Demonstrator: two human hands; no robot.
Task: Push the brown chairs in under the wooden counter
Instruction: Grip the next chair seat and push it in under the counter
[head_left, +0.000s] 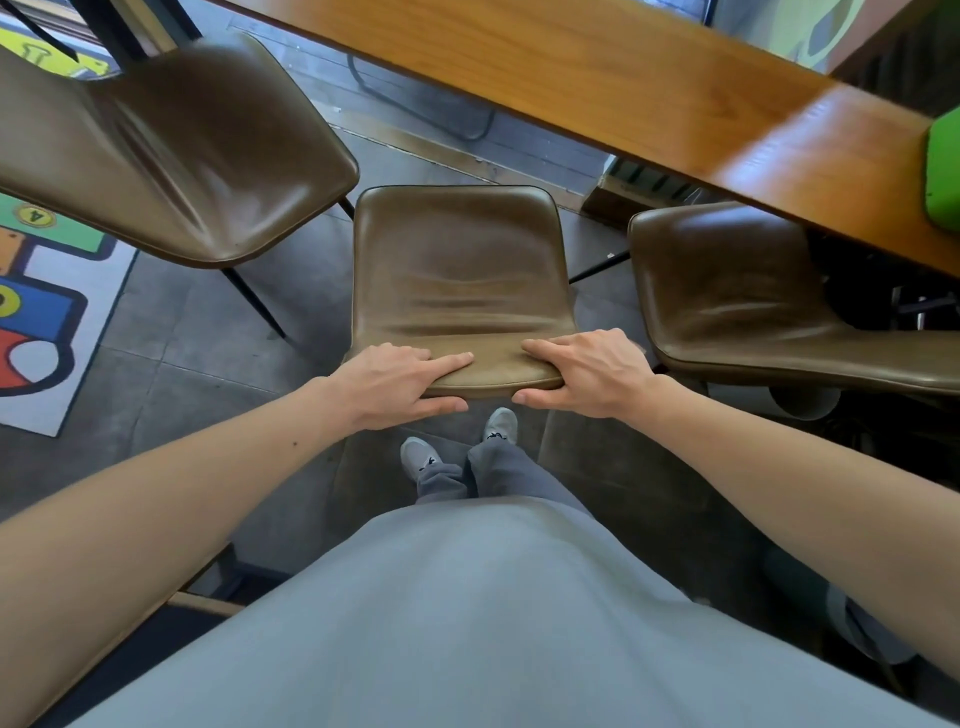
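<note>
Three brown leather chairs stand in front of the wooden counter (623, 78), which runs from the top middle to the right edge. The middle chair (457, 270) is directly in front of me, out from the counter. My left hand (400, 382) and my right hand (587, 374) both grip the top edge of its backrest, fingers over the front and thumbs behind. The left chair (171, 156) stands out on the floor, well away from the counter. Partly tucked under the counter's edge is the right chair (753, 301).
A colourful play mat (36, 322) covers the floor at the left. A green object (943, 176) lies on the counter at the right edge. The floor is grey tile. My feet in grey shoes (457, 441) stand just behind the middle chair.
</note>
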